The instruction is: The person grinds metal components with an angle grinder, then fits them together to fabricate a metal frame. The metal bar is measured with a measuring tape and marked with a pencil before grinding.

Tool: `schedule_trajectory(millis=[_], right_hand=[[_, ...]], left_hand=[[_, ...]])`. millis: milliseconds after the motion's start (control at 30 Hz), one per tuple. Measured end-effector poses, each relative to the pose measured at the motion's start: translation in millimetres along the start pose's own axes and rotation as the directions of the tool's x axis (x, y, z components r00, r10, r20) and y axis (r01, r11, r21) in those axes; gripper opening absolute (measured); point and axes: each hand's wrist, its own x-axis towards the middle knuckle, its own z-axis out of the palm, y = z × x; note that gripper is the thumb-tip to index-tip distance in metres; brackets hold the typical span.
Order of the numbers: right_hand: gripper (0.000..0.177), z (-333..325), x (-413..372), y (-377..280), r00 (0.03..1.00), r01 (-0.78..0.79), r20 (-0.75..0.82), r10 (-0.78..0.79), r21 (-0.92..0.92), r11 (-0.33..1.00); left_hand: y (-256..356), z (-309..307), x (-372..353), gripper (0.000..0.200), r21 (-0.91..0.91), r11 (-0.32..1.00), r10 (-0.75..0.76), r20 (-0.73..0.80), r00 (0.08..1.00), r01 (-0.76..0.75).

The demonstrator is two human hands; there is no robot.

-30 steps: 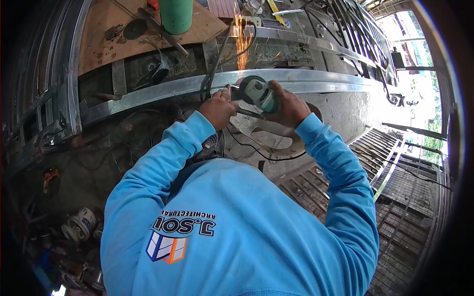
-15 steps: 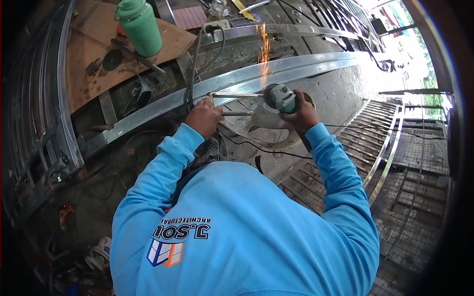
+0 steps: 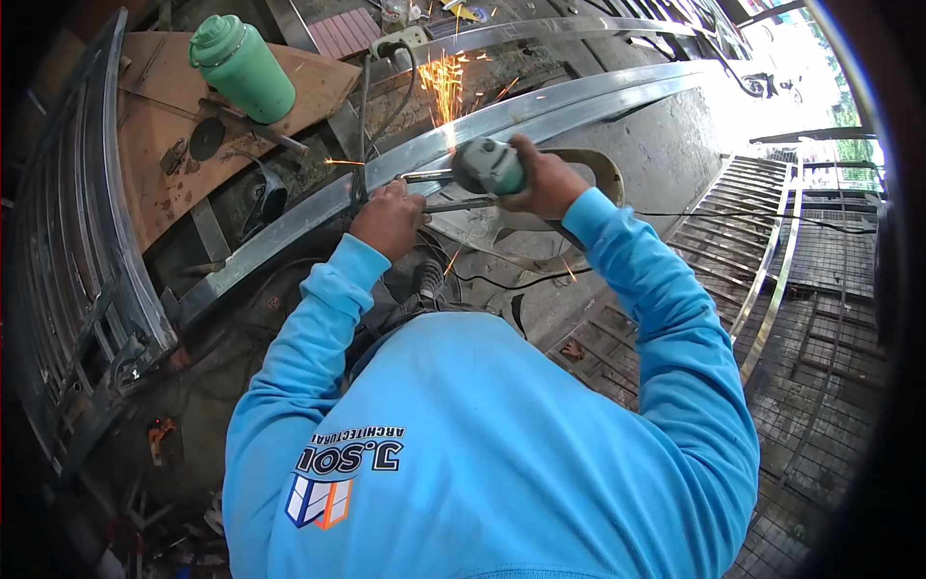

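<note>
My right hand [image 3: 548, 181] is closed around the green and grey body of an angle grinder [image 3: 503, 168]. The grinder's disc end is at a thin metal bar [image 3: 431, 177], and orange sparks [image 3: 446, 89] spray up and away from there. My left hand [image 3: 389, 218] grips the left end of this bar, its fingers partly hidden by the back of the hand. A second, roughly parallel bar [image 3: 461, 205] runs just below, between the hand and the grinder. Long shiny metal profiles [image 3: 540, 111] lie right behind the work.
A green tumbler [image 3: 249, 75] and a dark disc [image 3: 205, 140] rest on a brown board [image 3: 145, 198]. Cords run from a power outlet box [image 3: 401, 41]. Metal grilles [image 3: 738, 232] lie on the right, and a metal frame [image 3: 106, 207] stands left. A black cord [image 3: 521, 285] crosses in front.
The grinder and my right hand have moved left, nearer my left hand. The sparks have spread wider and shifted left. The whole view has also shifted slightly.
</note>
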Motion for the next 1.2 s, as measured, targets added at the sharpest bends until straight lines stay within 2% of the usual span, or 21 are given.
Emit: schedule_trajectory(millis=[100, 200, 333, 533, 567, 667, 867, 900, 1000, 1100, 1167, 1200], right_hand=[[0.095, -19, -24, 26, 0.988, -0.157, -0.015, 0.156, -0.033, 0.987], [0.096, -32, -41, 35, 0.986, -0.162, -0.046, 0.16, -0.028, 0.986], [0.095, -24, -25, 29, 0.994, -0.111, -0.032, 0.107, -0.143, 0.983], [0.094, -33, 0, -22, 0.99, 0.037, 0.143, -0.01, -0.185, 0.982], [0.093, -30, 2, -21, 0.99, 0.087, 0.127, -0.066, -0.167, 0.982], [0.093, -30, 1, -10, 0.992, 0.067, 0.119, -0.047, -0.164, 0.984], [0.096, -37, -37, 67, 0.995, -0.096, -0.046, 0.094, -0.055, 0.994], [0.095, -40, -42, 72, 0.983, -0.173, -0.064, 0.171, -0.037, 0.984], [0.096, -38, -52, 84, 0.946, -0.317, -0.116, 0.303, -0.123, 0.941], [0.096, -27, -67, 90, 0.936, -0.23, -0.266, 0.229, 0.027, 0.973], [0.098, -23, -71, 76, 0.924, -0.28, -0.252, 0.287, 0.064, 0.958], [0.098, -21, -69, 64, 0.916, -0.302, -0.249, 0.314, 0.084, 0.949]], left_hand=[[-1, -6, 7, 0.02, -0.062, 0.997, -0.033, 0.038, 0.999, 0.035], [0, -10, 13, 0.021, -0.068, 0.997, -0.031, 0.081, 0.996, 0.037], [2, -12, 12, 0.021, -0.056, 0.998, -0.032, 0.078, 0.996, 0.036], [3, -14, 11, 0.022, -0.074, 0.995, -0.06, 0.098, 0.993, 0.067], [2, -13, 12, 0.022, -0.082, 0.994, -0.058, 0.105, 0.993, 0.066], [-2, -7, 13, 0.023, -0.056, 0.997, -0.047, 0.101, 0.994, 0.053], [-3, -20, 26, 0.032, -0.059, 0.996, -0.049, 0.179, 0.983, 0.06], [-2, -22, 28, 0.031, -0.061, 0.995, -0.063, 0.187, 0.98, 0.076], [6, -29, 30, 0.03, -0.062, 0.993, -0.084, 0.22, 0.972, 0.1], [6, -36, 32, 0.032, -0.067, 0.992, -0.094, 0.213, 0.972, 0.11], [2, -38, 41, 0.034, -0.061, 0.995, -0.063, 0.18, 0.982, 0.075], [-5, -35, 46, 0.035, -0.115, 0.991, -0.047, 0.141, 0.989, 0.063]])
